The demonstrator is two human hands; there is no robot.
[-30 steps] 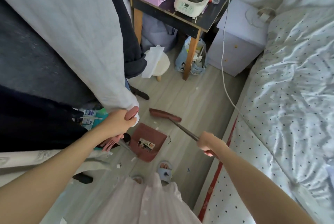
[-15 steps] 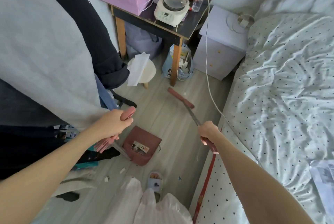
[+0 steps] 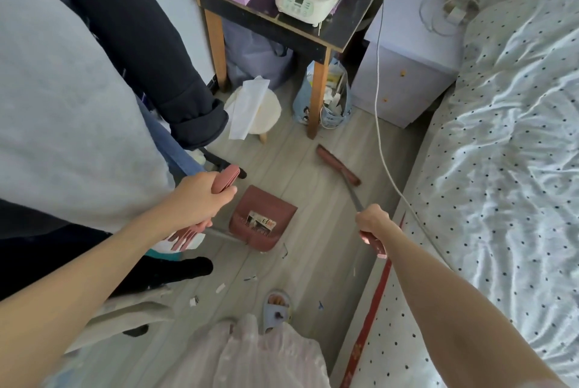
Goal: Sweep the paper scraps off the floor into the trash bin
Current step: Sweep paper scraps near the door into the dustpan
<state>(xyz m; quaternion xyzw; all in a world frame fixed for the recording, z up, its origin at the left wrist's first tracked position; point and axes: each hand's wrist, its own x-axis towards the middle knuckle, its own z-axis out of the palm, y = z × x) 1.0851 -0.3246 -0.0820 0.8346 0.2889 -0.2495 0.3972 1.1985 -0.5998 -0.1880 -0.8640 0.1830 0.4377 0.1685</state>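
My left hand (image 3: pixel 200 202) grips the pink handle of a dark red dustpan (image 3: pixel 261 218), which stands on the wooden floor with a printed wrapper and some scraps inside. My right hand (image 3: pixel 374 223) grips the handle of a broom whose dark red head (image 3: pixel 336 163) rests on the floor beyond the dustpan, near a table leg. Several small white paper scraps (image 3: pixel 221 289) lie on the floor between the dustpan and my slippered foot (image 3: pixel 277 309). A blue bag (image 3: pixel 327 105) stuffed with paper rubbish sits under the table.
A bed with a dotted sheet (image 3: pixel 501 168) runs along the right, a white cord (image 3: pixel 380 112) hanging beside it. Hanging clothes (image 3: pixel 78 90) crowd the left. Ahead stand a black table (image 3: pixel 282 27), a lilac cabinet (image 3: pixel 407 74) and a small white stool (image 3: pixel 257 108).
The broom head has swung away from the dustpan toward the table leg and the bed side. My view has shifted. The dustpan stays in my left hand's grip.
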